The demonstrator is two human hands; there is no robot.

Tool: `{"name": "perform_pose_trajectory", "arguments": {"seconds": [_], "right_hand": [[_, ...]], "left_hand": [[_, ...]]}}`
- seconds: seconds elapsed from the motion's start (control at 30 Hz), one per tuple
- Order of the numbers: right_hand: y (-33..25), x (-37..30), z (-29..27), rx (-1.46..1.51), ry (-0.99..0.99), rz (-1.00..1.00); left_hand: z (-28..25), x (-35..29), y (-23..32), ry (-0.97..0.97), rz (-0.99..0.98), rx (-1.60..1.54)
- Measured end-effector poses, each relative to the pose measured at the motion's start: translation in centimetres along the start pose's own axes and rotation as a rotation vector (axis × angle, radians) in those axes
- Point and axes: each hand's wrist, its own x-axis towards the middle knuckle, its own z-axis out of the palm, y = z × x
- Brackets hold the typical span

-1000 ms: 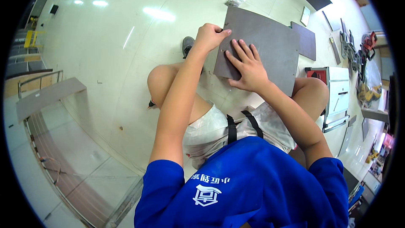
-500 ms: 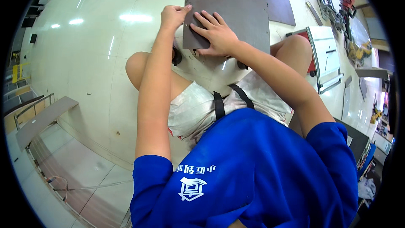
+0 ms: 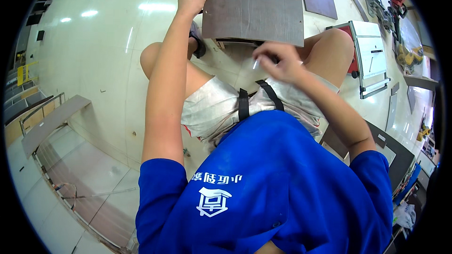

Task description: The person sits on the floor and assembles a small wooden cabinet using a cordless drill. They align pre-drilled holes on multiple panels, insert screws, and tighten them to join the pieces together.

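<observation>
Lying slantwise at far left: a long grey-brown board (image 3: 56,120), beside a metal frame. Next, left hand (image 3: 192,3) at the left edge of a brown panel (image 3: 254,7), thumb pressed on the upper face, fingers curled around the edge, gripping. Panel sits ahead of the knees, its far edge cut off by the view; pale wood (image 3: 219,43) shows beneath its near edge. Judgement: stiff, flat, moderately heavy for one hand; smooth face probably slippery, corners likely to chip. Best hold: opposite edges, thumbs on top, clear of the small holes near the sides. Right hand (image 3: 280,61) blurred, off the upper face, near the front edge; fingers bent, cannot tell whether they hold anything. Farther right: smaller dark panel (image 3: 320,1), then a white-topped bench (image 3: 369,49).
</observation>
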Motion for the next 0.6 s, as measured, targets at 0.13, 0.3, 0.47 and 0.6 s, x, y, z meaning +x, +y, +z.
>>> {"name": "perform_pose_trajectory", "arguments": {"seconds": [0.13, 0.3, 0.47, 0.6], "right_hand": [[12.1, -1.8, 7.3, -0.059, 0.324, 0.308], [13.7, 2.4, 7.7, -0.893, 0.197, -0.077], [19.4, 7.8, 6.3, -0.849, 0.33, 0.117], [21.2, 9.8, 6.7, -0.805, 0.359, 0.113]], "left_hand": [[0.9, -0.2, 1.5, -0.018, 0.014, -0.003], [0.3, -1.1, 1.8, 0.013, -0.02, 0.01], [0.5, -1.8, 1.9, 0.039, 0.022, -0.034], [0.1, -2.2, 1.9, 0.014, 0.005, -0.02]]}}
